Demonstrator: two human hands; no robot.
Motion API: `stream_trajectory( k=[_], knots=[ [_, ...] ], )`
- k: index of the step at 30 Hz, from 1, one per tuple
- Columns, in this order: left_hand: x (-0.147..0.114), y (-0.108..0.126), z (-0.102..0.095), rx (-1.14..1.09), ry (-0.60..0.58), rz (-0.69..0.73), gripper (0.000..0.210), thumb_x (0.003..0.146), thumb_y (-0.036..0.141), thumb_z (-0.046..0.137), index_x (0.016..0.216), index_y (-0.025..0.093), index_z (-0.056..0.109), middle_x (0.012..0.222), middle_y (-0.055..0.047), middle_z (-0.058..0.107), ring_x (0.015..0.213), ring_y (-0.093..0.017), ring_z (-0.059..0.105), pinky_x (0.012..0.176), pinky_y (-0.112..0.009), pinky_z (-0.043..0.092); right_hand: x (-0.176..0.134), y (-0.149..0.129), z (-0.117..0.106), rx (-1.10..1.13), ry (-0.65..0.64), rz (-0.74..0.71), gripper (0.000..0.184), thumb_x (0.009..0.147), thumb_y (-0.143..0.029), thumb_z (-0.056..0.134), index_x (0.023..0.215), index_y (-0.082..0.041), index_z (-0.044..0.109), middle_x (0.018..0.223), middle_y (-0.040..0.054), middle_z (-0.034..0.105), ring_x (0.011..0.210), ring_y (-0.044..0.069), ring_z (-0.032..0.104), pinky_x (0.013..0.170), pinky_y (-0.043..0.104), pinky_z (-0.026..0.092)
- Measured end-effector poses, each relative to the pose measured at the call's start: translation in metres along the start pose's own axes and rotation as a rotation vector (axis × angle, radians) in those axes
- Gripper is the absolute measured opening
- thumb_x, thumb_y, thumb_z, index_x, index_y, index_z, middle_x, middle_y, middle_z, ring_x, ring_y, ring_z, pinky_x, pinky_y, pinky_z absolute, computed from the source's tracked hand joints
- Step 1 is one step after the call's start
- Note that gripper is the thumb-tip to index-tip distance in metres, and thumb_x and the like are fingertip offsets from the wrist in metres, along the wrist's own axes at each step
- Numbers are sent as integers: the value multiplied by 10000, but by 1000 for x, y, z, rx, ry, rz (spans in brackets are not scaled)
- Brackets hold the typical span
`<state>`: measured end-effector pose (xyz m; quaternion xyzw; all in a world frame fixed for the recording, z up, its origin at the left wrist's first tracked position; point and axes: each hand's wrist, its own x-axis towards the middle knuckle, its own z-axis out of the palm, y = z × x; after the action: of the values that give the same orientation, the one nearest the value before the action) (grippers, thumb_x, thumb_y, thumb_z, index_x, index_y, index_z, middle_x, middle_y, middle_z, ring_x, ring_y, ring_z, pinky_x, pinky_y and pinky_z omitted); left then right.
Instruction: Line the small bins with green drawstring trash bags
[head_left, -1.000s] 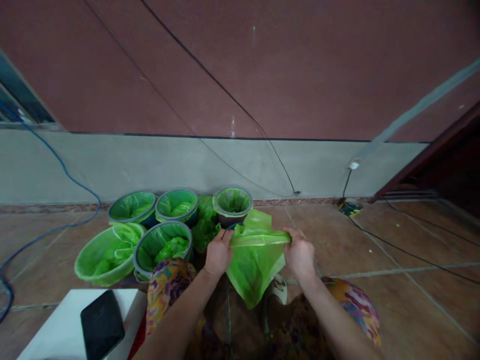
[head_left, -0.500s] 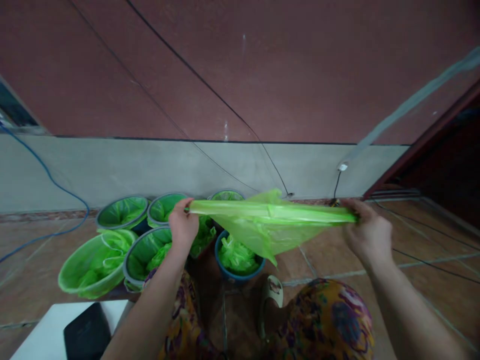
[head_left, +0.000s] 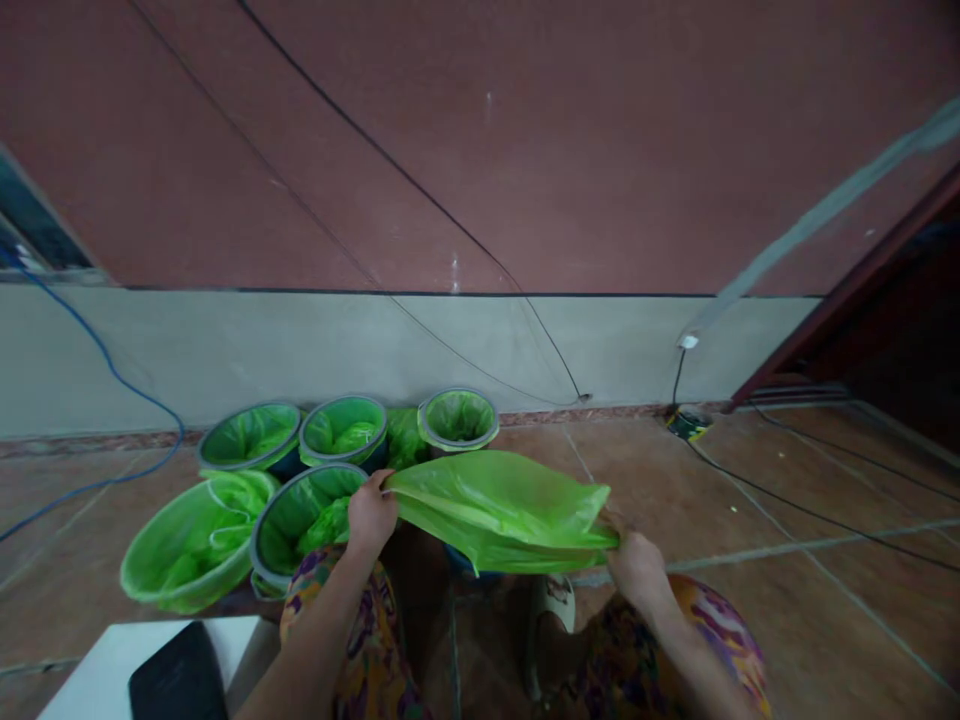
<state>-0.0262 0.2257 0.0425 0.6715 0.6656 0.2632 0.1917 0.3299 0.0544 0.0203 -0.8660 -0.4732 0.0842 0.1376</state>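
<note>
A light green plastic bag [head_left: 495,505] is stretched between my two hands, puffed up in the middle. My left hand [head_left: 373,512] is closed on its left end, and my right hand [head_left: 636,562] grips the right end. Below the bag, a blue bucket [head_left: 469,566] is mostly hidden, with only a bit of its side showing. Just left of my left hand stands a grey-rimmed bin [head_left: 262,545] lined with green plastic.
More bins lined with green bags stand along the wall: a back-left bin [head_left: 217,440], a middle bin [head_left: 306,440] and a right bin [head_left: 491,430]. An oval green-lined basket [head_left: 135,570] sits at left. A black phone [head_left: 178,675] lies on a white surface [head_left: 97,670]. Cables run across the tiled floor [head_left: 825,580].
My right hand has moved left and down toward my left hand. The bag, stretched taut before, now hangs lower, looser and puffed out, covering more of the blue bucket.
</note>
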Motion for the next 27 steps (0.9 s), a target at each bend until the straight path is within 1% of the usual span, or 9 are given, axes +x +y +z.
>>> stream_trajectory(
  k=[4,9,11,14,16,19,22,24,27],
  knots=[
    [-18,18,-1,-189,-95,182,491,772,137,445,1247,124,569,923,-75,702,752,-179,645,722,-264,494,-18,-40,-6,328,-86,-159,591,653,-24,416,1172,-198,641,1047,70,721,993,215,667,841,285,501],
    [-75,54,2,-420,-663,513,821,732,147,554,1491,195,246,787,12,695,639,-127,613,666,-218,478,-47,-115,-13,731,-336,-486,532,658,-29,419,1090,-218,664,1051,25,706,998,175,639,922,311,474],
    [-86,62,5,-527,-736,551,821,691,128,586,1463,202,319,954,-24,705,806,-149,642,763,-236,485,-54,-142,-21,793,-425,-610,450,697,-39,447,1041,-220,674,1036,23,695,984,168,628,927,312,462],
    [-67,53,5,-620,-625,434,438,682,162,594,1114,157,664,969,-57,707,880,-183,639,797,-263,489,-49,-160,-25,909,-533,-687,412,748,-104,542,1128,-235,631,1158,29,650,1096,175,580,989,327,416],
    [-34,33,-2,-611,-407,214,226,678,225,599,854,134,707,785,-48,704,726,-181,633,687,-263,497,-33,-154,-14,1015,-537,-614,400,786,-199,579,1185,-230,590,1175,46,644,1108,184,579,979,337,426],
    [23,-7,-22,-557,68,-115,317,644,314,615,877,110,678,710,-38,682,624,-187,603,588,-271,483,4,-129,27,1012,-349,-311,342,833,-317,523,1139,-181,590,1135,95,659,1051,212,612,938,366,453],
    [63,-34,-37,-345,392,-193,312,650,336,598,846,109,683,702,-43,672,664,-208,603,601,-280,474,40,-108,82,564,-345,-17,478,784,-329,556,1214,-121,551,1148,156,641,1074,273,603,940,405,444],
    [74,-38,-32,-286,381,-182,280,650,328,597,809,115,684,685,-42,665,652,-210,602,597,-281,469,56,-105,117,282,-408,-20,703,743,-358,617,1363,-91,421,1282,196,554,1212,303,510,998,412,397],
    [75,-29,-5,-285,200,-218,217,635,324,623,706,124,669,586,-31,624,585,-201,584,568,-281,465,71,-116,159,-18,-479,-135,986,667,-416,707,1484,-149,224,1502,204,295,1372,367,285,1042,522,320]
  ],
)
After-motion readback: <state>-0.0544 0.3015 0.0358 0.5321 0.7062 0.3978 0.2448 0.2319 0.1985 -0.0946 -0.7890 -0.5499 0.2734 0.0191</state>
